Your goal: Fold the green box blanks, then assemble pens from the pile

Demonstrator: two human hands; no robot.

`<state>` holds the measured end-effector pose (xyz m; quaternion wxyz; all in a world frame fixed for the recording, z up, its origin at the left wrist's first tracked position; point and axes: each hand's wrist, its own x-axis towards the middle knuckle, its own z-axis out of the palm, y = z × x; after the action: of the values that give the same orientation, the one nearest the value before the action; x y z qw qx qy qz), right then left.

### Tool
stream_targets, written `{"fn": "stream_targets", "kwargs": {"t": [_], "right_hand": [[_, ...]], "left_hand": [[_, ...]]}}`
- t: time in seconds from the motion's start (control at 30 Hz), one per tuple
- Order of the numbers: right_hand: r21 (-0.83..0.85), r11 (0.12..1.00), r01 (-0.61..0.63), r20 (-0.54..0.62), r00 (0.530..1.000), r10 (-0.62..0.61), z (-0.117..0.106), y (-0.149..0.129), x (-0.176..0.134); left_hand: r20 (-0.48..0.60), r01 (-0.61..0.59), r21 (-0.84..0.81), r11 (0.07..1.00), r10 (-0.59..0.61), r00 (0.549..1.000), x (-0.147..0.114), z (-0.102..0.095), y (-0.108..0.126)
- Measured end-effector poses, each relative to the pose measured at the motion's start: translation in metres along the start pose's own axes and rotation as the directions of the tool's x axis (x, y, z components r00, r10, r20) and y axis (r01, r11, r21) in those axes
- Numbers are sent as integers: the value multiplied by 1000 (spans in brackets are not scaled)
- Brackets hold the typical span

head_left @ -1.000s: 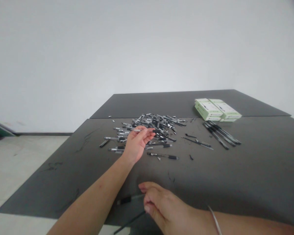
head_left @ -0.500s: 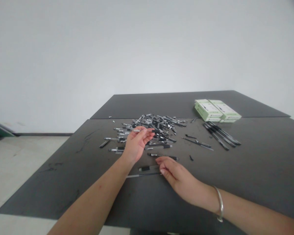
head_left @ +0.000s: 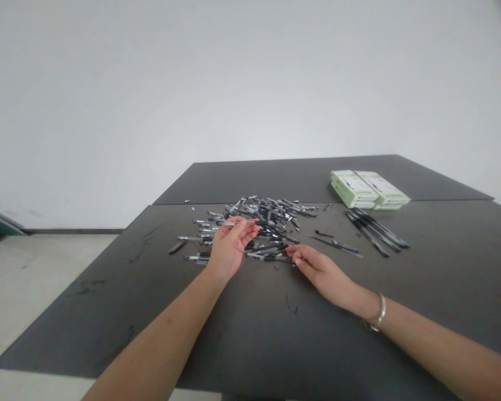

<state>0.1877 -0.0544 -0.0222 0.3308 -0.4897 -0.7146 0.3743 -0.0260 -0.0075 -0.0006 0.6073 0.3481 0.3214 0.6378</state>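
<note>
My left hand (head_left: pixel 227 250) is closed on a pen barrel (head_left: pixel 230 224), clear with a dark grip end, held level in front of the pile. Behind and around it lies a heap of loose pen parts (head_left: pixel 271 211): clear barrels, black grips, caps and refills. At the heap's near right edge, the thumb and fingers of my right hand (head_left: pixel 323 275) are pinched together on the right ends of several pen parts (head_left: pixel 273 257) lying on the table. The fingertips partly cover these, so the exact pieces gripped are hard to make out.
Two green and white boxes (head_left: pixel 369 189) stand at the back right. Several black pens (head_left: pixel 376 231) lie side by side in front of them. A thin refill and a barrel (head_left: pixel 336 245) lie between those pens and the heap. The dark table (head_left: pixel 87 312) has smudges at left.
My right hand has moved away from me and slightly right. The loose pen pieces that lay near it now lie against the heap. My left hand barely shifted, still holding the barrel.
</note>
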Motion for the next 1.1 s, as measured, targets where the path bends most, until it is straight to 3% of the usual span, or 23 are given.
{"fn": "stream_targets", "kwargs": {"t": [0.4, 0.57, 0.87, 1.1], "right_hand": [[10, 996, -87, -46, 995, 87, -16, 13, 21], [37, 997, -69, -71, 995, 71, -20, 16, 26], [228, 954, -194, -22, 979, 204, -28, 12, 22], [432, 882, -186, -10, 977, 211, -29, 20, 22]], "left_hand": [[-42, -4, -28, 1000, 3, 999, 3, -4, -1], [-19, 29, -14, 999, -29, 999, 2, -2, -2], [-97, 20, -21, 1000, -22, 995, 4, 0, -3], [-113, 108, -3, 994, -108, 988, -4, 22, -4]]}}
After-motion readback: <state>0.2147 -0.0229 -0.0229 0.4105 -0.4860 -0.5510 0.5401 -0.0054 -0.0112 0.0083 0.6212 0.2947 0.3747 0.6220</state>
